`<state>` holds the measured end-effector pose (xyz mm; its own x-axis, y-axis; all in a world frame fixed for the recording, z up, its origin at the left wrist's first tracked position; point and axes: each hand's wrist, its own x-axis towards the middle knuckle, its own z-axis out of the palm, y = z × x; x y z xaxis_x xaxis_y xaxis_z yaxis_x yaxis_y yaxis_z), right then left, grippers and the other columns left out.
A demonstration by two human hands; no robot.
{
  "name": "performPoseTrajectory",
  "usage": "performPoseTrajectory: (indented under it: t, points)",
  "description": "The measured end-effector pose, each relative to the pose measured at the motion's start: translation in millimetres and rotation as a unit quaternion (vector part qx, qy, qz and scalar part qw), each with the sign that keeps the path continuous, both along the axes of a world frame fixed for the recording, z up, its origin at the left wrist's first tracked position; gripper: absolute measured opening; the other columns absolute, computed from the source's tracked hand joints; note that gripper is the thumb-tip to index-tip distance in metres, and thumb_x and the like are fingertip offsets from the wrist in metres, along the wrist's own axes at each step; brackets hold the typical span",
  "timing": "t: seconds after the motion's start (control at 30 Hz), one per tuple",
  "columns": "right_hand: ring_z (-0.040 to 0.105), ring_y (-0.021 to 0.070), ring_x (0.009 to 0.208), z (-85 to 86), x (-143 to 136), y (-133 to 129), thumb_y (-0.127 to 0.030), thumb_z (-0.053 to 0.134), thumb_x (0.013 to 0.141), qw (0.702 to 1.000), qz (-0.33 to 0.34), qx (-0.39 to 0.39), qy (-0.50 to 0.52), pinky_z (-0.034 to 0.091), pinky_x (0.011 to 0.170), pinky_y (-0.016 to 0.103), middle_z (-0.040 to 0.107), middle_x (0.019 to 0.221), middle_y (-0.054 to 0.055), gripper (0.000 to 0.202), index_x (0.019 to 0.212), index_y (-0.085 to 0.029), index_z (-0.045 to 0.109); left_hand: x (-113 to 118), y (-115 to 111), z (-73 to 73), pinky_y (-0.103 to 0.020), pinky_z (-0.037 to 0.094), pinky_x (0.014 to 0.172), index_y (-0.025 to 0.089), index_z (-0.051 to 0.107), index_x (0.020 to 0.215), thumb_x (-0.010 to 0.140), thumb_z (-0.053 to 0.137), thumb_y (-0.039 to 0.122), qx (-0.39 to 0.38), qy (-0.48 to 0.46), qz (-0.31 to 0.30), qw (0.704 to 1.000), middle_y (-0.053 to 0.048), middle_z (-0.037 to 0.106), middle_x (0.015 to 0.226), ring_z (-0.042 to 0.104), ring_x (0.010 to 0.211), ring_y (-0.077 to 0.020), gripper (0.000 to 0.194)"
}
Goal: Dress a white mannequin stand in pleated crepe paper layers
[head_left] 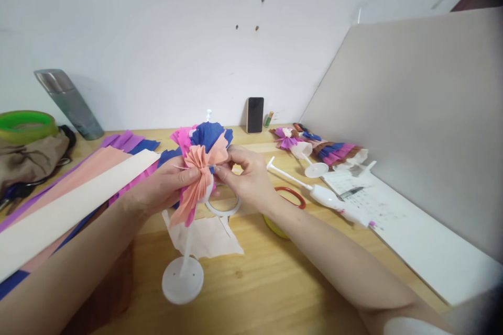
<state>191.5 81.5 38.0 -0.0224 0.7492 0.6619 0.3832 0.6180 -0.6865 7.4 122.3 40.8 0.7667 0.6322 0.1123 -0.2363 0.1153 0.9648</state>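
Observation:
Ruffled crepe paper [198, 159] in peach, blue and pink is gathered at its middle around a white stand with a round base [183, 280]. My left hand [168, 183] is closed on the gathered paper from the left, thumb in front. From the right, my right hand [247, 170] pinches a thin white strand at the narrow waist of the paper. A small white piece [208, 114] sticks up behind the ruffles. Behind the hands lies a roll of white tape [223, 211], partly covered. A torn pale sheet [204, 238] lies below.
Long crepe strips [94, 188] cover the left side, near a steel flask [70, 104] and a green-lined roll [27, 125]. A phone [255, 115] leans on the wall. Scissors [291, 196], a white bottle-like object [334, 201], paper flowers [288, 138] and a white board [408, 235] lie right.

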Motion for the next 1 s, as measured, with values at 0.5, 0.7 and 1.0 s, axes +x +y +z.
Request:
performPoseTrajectory:
  t: [0.5,0.7,1.0]
  points:
    - [0.046,0.0097,0.054,-2.1,1,-1,-0.007,0.053,0.072,0.981,-0.105,0.150,-0.066,0.040,0.054,0.025,0.050,0.062,-0.004,0.014,0.065,-0.020,0.052,2,0,2.4,-0.031,0.059,0.074,0.015,0.077,0.098,0.075,0.081,0.046,-0.029,-0.001,0.020,0.999,-0.008,0.075,0.079,0.071,0.071,-0.0208,0.038]
    - [0.046,0.0091,0.053,-2.4,2,1,-0.011,0.055,0.075,0.984,-0.097,0.131,-0.071,0.039,0.054,0.025,0.051,0.062,-0.003,0.014,0.064,-0.019,0.056,3,3,0.5,-0.026,0.057,0.072,0.012,0.077,0.086,0.076,0.079,0.049,-0.005,0.002,0.025,1.000,-0.009,0.074,0.076,0.070,0.071,-0.0195,0.038]
    - [0.046,0.0082,0.049,-1.1,4,11,-0.021,0.063,0.064,0.976,0.064,-0.148,0.144,0.037,0.050,0.022,0.056,0.052,-0.005,0.007,0.058,-0.019,0.060,2,0,-1.5,-0.025,0.055,0.067,0.011,0.075,0.089,0.084,0.073,0.044,-0.001,0.000,0.015,1.000,-0.011,0.075,0.081,0.070,0.076,-0.0209,0.033]
